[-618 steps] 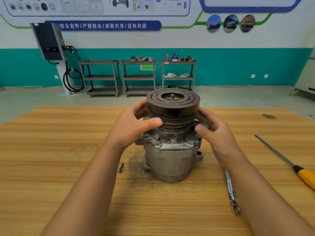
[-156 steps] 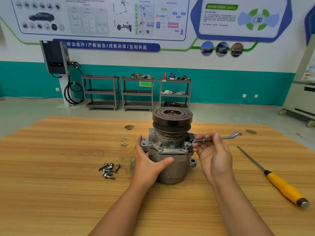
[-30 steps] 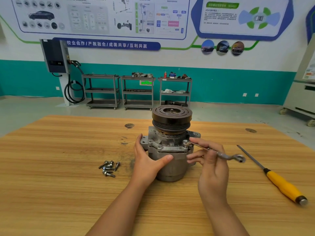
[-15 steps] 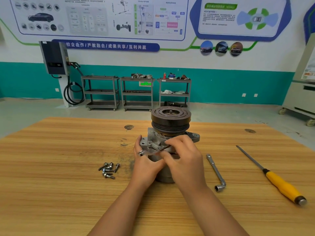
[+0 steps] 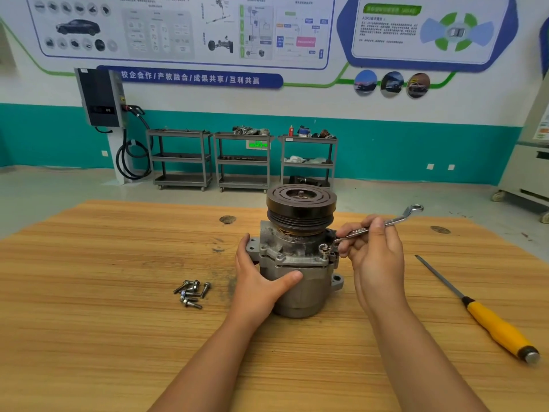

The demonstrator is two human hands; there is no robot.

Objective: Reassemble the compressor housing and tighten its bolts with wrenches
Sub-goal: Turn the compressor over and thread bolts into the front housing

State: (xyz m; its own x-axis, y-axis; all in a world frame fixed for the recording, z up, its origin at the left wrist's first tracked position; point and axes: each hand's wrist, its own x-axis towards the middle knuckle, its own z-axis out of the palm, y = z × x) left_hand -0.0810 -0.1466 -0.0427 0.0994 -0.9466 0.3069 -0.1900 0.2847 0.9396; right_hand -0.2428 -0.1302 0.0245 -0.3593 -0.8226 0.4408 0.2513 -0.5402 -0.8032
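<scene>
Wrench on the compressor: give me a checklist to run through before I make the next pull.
1. Ring of the wrench over the flange bolt: ok.
2. Grip of the right hand on the wrench shank: ok.
3. Bracing by the left hand on the compressor housing: ok.
4. Swing clear of the screwdriver: ok, it lies apart.
5. All bolts fitted: not ok, loose bolts lie on the table.
6. This bolt fully tight: cannot tell.
</scene>
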